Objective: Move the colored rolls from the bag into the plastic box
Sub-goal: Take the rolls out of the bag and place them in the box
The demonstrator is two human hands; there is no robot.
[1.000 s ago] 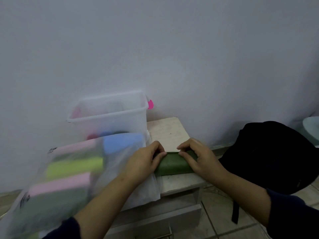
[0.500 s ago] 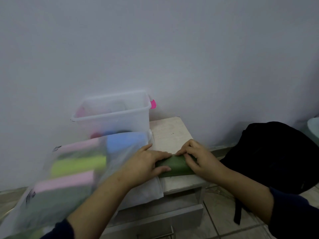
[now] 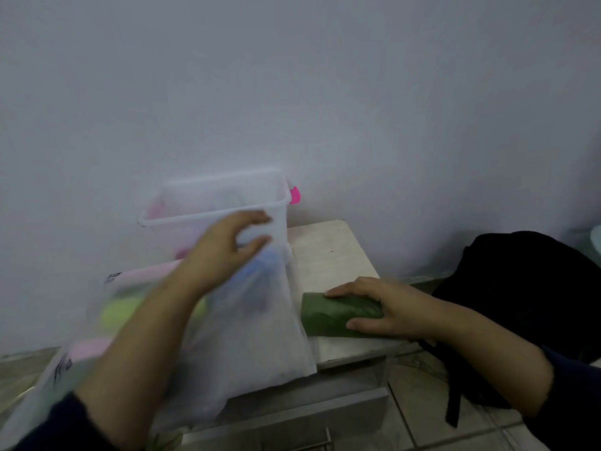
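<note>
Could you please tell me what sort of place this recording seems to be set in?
Probably a room in a home: a small pale wooden cabinet against a plain white wall, a tiled floor, and a black fabric backpack on the floor.

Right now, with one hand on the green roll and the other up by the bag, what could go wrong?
1. The dark green roll lies close to the front edge of the pale cabinet top, under only the right hand; it might slide off.
2. The translucent plastic bag overhangs that edge; rolls could spill.
3. The raised left hand might knock the clear plastic box.
</note>
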